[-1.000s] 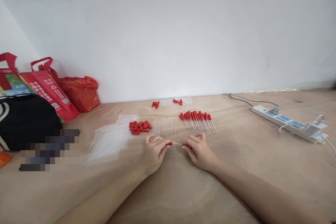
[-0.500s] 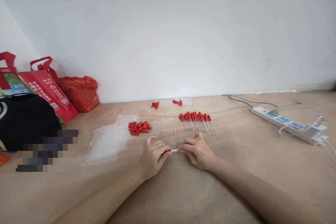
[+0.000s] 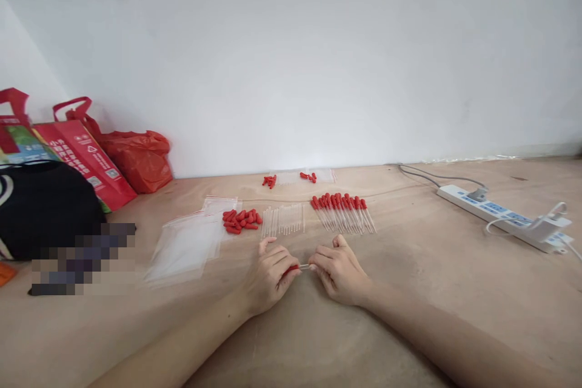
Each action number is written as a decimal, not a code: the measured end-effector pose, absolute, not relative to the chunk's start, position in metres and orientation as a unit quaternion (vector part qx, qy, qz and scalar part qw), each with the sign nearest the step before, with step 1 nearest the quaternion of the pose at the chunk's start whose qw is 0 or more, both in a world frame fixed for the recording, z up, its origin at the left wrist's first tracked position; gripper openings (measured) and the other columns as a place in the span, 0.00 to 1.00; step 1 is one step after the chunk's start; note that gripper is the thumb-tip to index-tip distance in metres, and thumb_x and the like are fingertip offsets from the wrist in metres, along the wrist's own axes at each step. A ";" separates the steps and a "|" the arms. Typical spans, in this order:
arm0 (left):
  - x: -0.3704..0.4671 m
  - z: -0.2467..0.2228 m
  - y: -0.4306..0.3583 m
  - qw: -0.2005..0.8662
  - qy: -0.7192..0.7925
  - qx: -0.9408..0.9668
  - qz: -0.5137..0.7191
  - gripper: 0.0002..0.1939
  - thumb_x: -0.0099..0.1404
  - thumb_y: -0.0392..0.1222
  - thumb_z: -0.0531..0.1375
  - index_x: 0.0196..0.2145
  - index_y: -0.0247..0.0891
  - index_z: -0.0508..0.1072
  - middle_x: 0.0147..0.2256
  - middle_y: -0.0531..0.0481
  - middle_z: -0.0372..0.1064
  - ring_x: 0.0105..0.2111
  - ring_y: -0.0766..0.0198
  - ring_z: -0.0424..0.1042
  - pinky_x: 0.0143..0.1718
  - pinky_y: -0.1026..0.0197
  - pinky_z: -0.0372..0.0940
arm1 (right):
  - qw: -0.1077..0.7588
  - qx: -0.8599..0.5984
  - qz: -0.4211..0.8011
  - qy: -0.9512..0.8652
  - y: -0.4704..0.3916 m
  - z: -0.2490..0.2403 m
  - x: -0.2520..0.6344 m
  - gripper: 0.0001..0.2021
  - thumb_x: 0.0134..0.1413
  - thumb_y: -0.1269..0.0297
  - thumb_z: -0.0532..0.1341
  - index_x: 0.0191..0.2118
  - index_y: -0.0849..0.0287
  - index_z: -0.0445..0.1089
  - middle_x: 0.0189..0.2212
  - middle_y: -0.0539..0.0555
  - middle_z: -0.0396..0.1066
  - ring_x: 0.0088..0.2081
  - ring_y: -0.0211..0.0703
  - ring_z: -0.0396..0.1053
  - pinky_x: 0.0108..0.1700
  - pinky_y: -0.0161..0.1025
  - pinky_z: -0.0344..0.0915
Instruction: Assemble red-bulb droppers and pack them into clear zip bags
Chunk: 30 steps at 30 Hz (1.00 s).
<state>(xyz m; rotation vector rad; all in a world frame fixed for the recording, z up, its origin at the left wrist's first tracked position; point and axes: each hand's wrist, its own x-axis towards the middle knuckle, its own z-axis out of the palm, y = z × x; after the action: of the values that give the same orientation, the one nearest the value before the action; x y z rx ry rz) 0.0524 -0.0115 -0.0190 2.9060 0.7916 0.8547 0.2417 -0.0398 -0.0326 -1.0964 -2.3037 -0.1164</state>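
Near the middle of the table, my left hand [image 3: 273,274] pinches a red rubber bulb [image 3: 293,268]. My right hand [image 3: 339,270] grips a thin clear tube [image 3: 304,267], whose visible part spans the small gap between my hands and meets the bulb. Beyond my left hand lie a heap of loose red bulbs [image 3: 240,221] and a row of bare clear tubes [image 3: 284,219]. Past my right hand, several tubes with red bulbs on them [image 3: 343,212] lie side by side, bulbs toward the wall.
Clear zip bags [image 3: 186,245] lie on the left. Farther left stand a red bag [image 3: 140,160], a printed bag [image 3: 86,154] and a black bag [image 3: 50,209]. A white power strip [image 3: 500,215] with cables is on the right. Smaller red pieces [image 3: 269,181] lie near the wall.
Both hands have moved slightly toward me, and less of the tube shows between them. More of the red bulb is visible at my left fingertips.
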 end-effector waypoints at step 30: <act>0.033 -0.019 0.009 0.085 0.394 0.882 0.246 0.06 0.60 0.41 0.52 0.30 0.38 0.66 0.27 0.51 0.66 0.29 0.62 0.66 0.33 0.59 0.60 | 0.278 -0.759 -0.031 -0.588 0.047 -0.018 0.257 0.11 0.53 0.64 0.50 0.33 0.59 0.69 0.29 0.56 0.72 0.35 0.47 0.67 0.39 0.42 0.48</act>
<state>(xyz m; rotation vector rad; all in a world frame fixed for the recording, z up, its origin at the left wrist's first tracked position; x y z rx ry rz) 0.0329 0.0095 -0.0194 2.6286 1.1735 0.7340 0.2573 0.0468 -0.0181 -2.0369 -1.5777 -0.0828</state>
